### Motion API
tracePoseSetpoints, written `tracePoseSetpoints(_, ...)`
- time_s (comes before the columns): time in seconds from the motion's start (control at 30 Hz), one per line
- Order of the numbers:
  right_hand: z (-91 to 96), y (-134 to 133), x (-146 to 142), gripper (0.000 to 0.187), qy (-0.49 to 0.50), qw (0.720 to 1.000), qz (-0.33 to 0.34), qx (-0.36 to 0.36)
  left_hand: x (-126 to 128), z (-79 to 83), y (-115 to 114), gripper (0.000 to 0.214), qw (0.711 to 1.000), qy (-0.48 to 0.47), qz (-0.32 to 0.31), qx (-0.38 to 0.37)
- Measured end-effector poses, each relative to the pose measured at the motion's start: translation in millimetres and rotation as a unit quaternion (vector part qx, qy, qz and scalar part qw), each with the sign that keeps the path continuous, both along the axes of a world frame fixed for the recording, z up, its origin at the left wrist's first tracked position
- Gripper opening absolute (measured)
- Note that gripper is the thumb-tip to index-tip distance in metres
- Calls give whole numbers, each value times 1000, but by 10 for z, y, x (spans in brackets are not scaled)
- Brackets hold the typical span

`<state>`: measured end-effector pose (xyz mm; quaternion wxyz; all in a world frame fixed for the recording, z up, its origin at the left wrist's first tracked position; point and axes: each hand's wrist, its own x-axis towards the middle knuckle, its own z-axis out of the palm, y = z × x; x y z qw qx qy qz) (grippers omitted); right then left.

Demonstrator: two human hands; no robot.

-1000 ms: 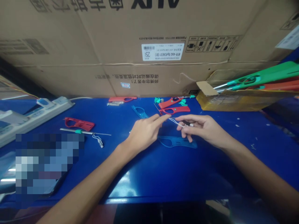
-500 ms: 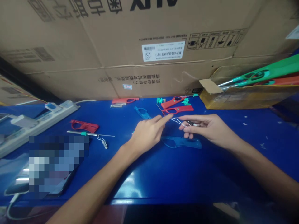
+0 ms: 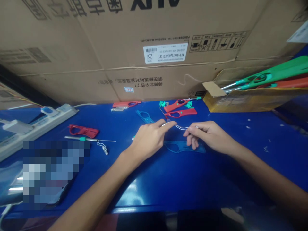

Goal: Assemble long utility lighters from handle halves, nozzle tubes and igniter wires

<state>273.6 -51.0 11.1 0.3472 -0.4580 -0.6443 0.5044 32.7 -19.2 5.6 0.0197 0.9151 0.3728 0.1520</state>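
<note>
My left hand (image 3: 149,138) is closed, thumb and forefinger pinching one end of a thin white wire (image 3: 181,127) above the blue table (image 3: 168,179). My right hand (image 3: 207,134) pinches the wire's other end, where a small part is mostly hidden by the fingers. A blue plastic handle shell (image 3: 183,147) lies flat on the table just under and between both hands. Another blue shell (image 3: 144,116) lies behind my left hand.
Red handle shells (image 3: 180,109) lie behind the hands, another red shell (image 3: 83,130) and a metal rod with a green collar (image 3: 84,139) to the left. A white power strip (image 3: 36,120) sits far left. A cardboard box (image 3: 250,96) of green and orange lighters stands right. Large cartons (image 3: 154,48) wall the back.
My right hand has dropped slightly and closed its fingers more tightly over the wire's end part. My left hand has stayed at the other end. The view shifted a little.
</note>
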Motion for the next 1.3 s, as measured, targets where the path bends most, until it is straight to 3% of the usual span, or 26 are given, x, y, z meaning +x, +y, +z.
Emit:
tracePoseSetpoints(0.13, -38, 1, -10, 41, -34, 998, -21, 43, 24, -50, -10, 45, 1000, -8, -21, -13)
tracePoseSetpoints(0.27, -40, 8, -19, 36, 4, 997, -46, 54, 49, -47, -25, 34, 999, -24, -27, -36)
tracePoseSetpoints(0.57, 24, -29, 12, 34, -27, 998, 12, 59, 25, -18, 3, 31, 998, -32, -9, -44)
tracePoseSetpoints(0.73, -11, -7, 15, 29, -74, 989, -22, 128, 41, -12, -28, 29, 998, -23, -16, -49)
tracePoseSetpoints(0.9, -36, 13, 26, 29, -125, 969, -52, 204, 73, -31, -48, 44, 999, -28, -23, -30)
tracePoseSetpoints(1.3, -40, -46, -26, 26, -38, 994, -48, 95, 99, -76, -63, 30, 997, -69, -38, -13)
